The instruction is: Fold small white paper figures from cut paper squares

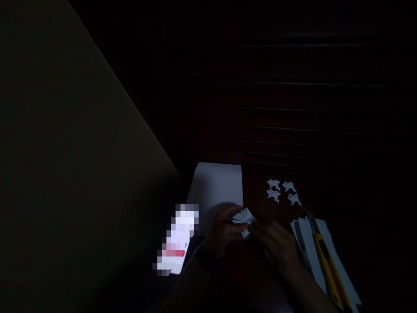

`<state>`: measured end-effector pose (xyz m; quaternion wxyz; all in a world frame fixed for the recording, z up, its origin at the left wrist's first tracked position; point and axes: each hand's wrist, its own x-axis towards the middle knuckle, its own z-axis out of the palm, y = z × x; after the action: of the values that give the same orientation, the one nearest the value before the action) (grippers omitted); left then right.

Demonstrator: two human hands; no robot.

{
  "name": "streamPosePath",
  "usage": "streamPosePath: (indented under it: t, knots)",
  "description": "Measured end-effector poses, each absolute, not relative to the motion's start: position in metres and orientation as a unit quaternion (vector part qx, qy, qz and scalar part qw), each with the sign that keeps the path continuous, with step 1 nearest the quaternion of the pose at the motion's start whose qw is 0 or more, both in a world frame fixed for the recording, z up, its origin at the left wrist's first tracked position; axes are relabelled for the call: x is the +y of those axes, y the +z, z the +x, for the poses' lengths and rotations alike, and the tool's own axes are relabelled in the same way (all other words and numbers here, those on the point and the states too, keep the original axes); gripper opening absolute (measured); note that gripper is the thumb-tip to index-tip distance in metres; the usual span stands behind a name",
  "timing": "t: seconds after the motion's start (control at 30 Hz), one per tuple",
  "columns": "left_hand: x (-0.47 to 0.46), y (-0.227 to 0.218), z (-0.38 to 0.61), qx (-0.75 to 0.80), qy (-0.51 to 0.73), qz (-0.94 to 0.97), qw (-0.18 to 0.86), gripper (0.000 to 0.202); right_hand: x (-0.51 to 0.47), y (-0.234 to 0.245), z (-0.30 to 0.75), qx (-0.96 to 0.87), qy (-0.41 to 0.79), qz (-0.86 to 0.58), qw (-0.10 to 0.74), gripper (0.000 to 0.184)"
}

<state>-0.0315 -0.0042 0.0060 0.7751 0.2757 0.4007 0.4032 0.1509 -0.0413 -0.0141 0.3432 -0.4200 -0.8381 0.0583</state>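
A small piece of folded white paper (245, 216) is held up between my two hands, its creases and pointed corners showing. My left hand (222, 231) grips it from the left, with the thumb across its front and the fingers behind. From the right, the fingertips of my right hand (276, 245) press together at its lower right edge; dim light hides exactly how they pinch. Several small folded paper figures (273, 195) lie in a cluster on the dark table beyond my right hand.
A large white sheet (218, 184) lies behind my left hand. Left of that hand is a lit phone (177, 241), its screen blurred. On the right, a yellow box cutter (324, 256) with its blade out rests on a stack of white paper (340, 261). A pale wall (81, 143) rises at left.
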Motion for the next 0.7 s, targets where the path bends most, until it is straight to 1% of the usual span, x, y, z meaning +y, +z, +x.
streamPosePath:
  t: [0.13, 0.3, 0.37, 0.43, 0.53, 0.7]
  knots:
    - [-0.004, 0.004, -0.033, 0.400, 0.395, 0.285, 0.776, 0.048, -0.044, -0.013, 0.152, -0.838, 0.051, -0.419, 0.347, 0.039]
    - [-0.004, 0.007, -0.032, 0.395, 0.398, 0.283, 0.778, 0.045, -0.047, -0.011, 0.147, -0.795, 0.111, -0.440, 0.402, 0.042]
    - [-0.004, 0.009, -0.032, 0.405, 0.400, 0.282, 0.772, 0.044, -0.047, -0.011, 0.141, -0.758, 0.145, -0.466, 0.434, 0.039]
    - [-0.003, 0.011, -0.032, 0.411, 0.396, 0.281, 0.772, 0.042, -0.048, -0.011, 0.136, -0.708, 0.173, -0.512, 0.455, 0.032]
    - [-0.002, 0.013, -0.033, 0.401, 0.390, 0.274, 0.782, 0.040, -0.048, -0.013, 0.132, -0.678, 0.184, -0.547, 0.456, 0.026]
    - [-0.002, 0.014, -0.036, 0.382, 0.370, 0.267, 0.804, 0.039, -0.050, -0.011, 0.134, -0.700, 0.174, -0.523, 0.454, 0.029]
